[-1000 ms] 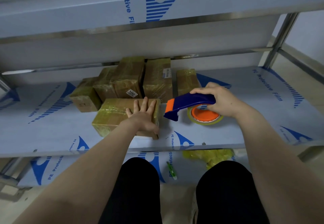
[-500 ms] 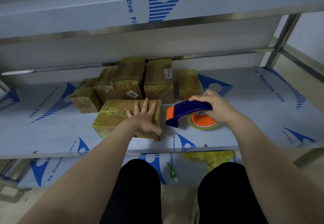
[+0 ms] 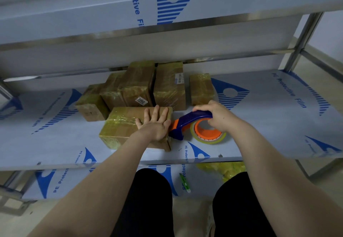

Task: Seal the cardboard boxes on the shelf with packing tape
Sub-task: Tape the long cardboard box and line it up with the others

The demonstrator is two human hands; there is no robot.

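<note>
Head view, and we're at the shelf [image 3: 259, 125] with 1 cardboard box [image 3: 122, 125] pulled to the front edge. The left hand [image 3: 155, 123] lies flat on its top at the right end, fingers spread and straight, pressing it down. The right hand [image 3: 219, 115] is curled round the blue handle of the tape dispenser [image 3: 187, 123], whose orange nose sits just beside the box's right end, close by the left hand's little-finger side. Whether the nose touches the cardboard, I cannot tell. The tape roll [image 3: 207, 134] hangs low over the shelf, right of the box.

To do this step well, I'd say: press the box down firmly so it cannot slide, plant the tape's end on the right face, then draw the dispenser leftward along the top seam in 1 smooth pull. The left hand sits right in that path, so it should slide ahead of the tape.

Behind, other wrapped boxes [image 3: 144, 84] stand against the back of the shelf, just beyond the front box.
</note>
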